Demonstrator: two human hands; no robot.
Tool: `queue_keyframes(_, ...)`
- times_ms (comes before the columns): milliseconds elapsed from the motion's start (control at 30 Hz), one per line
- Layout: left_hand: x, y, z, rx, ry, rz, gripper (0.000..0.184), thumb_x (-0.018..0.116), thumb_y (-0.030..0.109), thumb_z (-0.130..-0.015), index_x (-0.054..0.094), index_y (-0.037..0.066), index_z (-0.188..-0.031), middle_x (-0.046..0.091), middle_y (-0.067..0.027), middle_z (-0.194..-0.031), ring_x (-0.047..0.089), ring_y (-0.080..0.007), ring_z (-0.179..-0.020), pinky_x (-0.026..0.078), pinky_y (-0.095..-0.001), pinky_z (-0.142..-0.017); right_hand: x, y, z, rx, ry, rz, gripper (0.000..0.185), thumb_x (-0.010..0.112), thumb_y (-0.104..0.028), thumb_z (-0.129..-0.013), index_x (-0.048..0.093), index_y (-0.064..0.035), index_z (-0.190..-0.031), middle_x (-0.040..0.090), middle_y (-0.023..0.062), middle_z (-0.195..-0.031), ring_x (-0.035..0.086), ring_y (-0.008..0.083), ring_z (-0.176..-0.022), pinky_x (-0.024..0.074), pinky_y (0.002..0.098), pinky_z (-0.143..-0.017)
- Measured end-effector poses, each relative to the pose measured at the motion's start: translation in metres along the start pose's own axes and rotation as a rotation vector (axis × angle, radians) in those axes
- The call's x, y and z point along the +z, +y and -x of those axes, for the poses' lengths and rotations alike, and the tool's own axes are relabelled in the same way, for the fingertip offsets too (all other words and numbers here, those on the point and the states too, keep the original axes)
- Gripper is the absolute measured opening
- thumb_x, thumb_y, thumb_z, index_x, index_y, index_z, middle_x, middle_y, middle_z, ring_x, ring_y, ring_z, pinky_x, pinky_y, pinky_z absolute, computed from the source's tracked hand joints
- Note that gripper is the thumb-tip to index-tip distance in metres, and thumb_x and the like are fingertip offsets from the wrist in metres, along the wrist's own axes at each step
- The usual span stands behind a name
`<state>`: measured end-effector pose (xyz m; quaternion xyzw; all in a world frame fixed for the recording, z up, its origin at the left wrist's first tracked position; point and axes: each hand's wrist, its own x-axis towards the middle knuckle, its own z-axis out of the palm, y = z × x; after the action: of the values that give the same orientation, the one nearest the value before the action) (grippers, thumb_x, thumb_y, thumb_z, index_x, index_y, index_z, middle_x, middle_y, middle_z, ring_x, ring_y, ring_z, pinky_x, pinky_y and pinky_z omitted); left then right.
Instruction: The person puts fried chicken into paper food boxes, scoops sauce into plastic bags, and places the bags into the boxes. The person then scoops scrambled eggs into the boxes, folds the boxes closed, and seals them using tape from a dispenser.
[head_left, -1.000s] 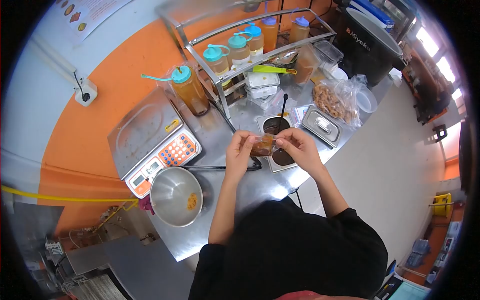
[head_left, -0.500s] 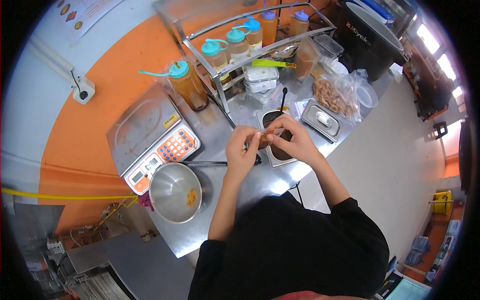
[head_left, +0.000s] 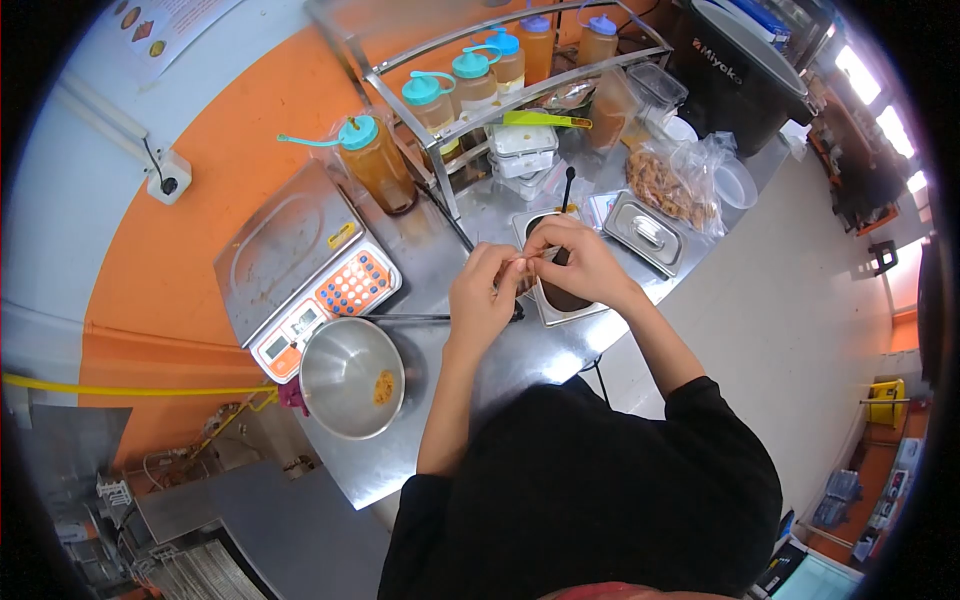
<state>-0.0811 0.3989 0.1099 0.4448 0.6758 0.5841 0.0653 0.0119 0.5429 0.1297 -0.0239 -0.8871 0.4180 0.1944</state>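
My left hand (head_left: 484, 292) and my right hand (head_left: 577, 262) meet fingertip to fingertip over the steel table. Both pinch the top of a small clear plastic bag (head_left: 526, 281) with brown contents, mostly hidden behind the fingers. Just beyond and beside my right hand is a steel container (head_left: 567, 300) holding dark sauce, a black handle (head_left: 568, 188) sticking up from it. A steel lid (head_left: 645, 234) lies to its right. To the left, a steel bowl (head_left: 345, 378) has a little orange-yellow food in it.
A scale (head_left: 333, 290) stands at the left with a sauce bottle (head_left: 378, 170) behind it. Squeeze bottles (head_left: 472, 86) line a metal rack (head_left: 440, 160) at the back. A bag of brown food (head_left: 668, 186) and a black Miyako pot (head_left: 735, 85) are at the right.
My hands have drawn together until their fingertips meet at the bag's top. The bag, clearly visible between them earlier, is now mostly covered. The view has shifted slightly.
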Motion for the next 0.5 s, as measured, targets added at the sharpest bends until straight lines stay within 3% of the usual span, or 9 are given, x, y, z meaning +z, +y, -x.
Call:
queue_keyframes(67,0.0,-0.012,0.002,0.062,0.016,-0.023,0.01,0.053,0.012,-0.086,0.054,0.003,-0.087,0.054,-0.0074,-0.078,0.054,-0.0162,-0.068,0.043,-0.0263,-0.063,-0.001,-0.009,-0.001,0.001,0.011,-0.035,0.016,0.065,-0.012,-0.073,0.059,-0.0027,-0.083,0.056,0.0063,-0.083,0.053,0.0188,-0.079,0.0405,0.0298,-0.074)
queue_keyframes(167,0.004,-0.02,0.008,-0.117,0.01,0.342,0.014,0.048,0.016,-0.09,0.05,0.002,-0.093,0.055,-0.0053,-0.08,0.053,-0.0127,-0.074,0.042,-0.025,-0.069,-0.003,-0.004,0.0,-0.017,0.042,-0.06,0.016,0.065,-0.013,-0.075,0.059,-0.0026,-0.085,0.056,0.0062,-0.086,0.053,0.0182,-0.08,0.0402,0.0296,-0.076)
queue_keyframes(300,0.002,-0.024,0.011,-0.146,0.022,0.365,0.014,0.046,0.016,-0.092,0.047,0.002,-0.096,0.055,-0.0041,-0.083,0.051,-0.0097,-0.079,0.041,-0.0236,-0.073,-0.01,0.002,0.004,0.099,-0.035,-0.146,0.015,0.063,-0.014,-0.077,0.058,-0.0029,-0.087,0.056,0.0056,-0.084,0.052,0.0185,-0.083,0.0393,0.0301,-0.077)
queue_keyframes(500,0.002,-0.021,0.012,-0.243,0.006,0.42,0.014,0.048,0.015,-0.091,0.05,0.001,-0.093,0.056,-0.004,-0.083,0.052,-0.0085,-0.077,0.042,-0.0224,-0.071,-0.003,0.006,0.007,0.012,-0.006,0.026,0.014,0.059,-0.017,-0.082,0.056,-0.0031,-0.084,0.055,0.0045,-0.081,0.051,0.0179,-0.081,0.0389,0.0305,-0.075)
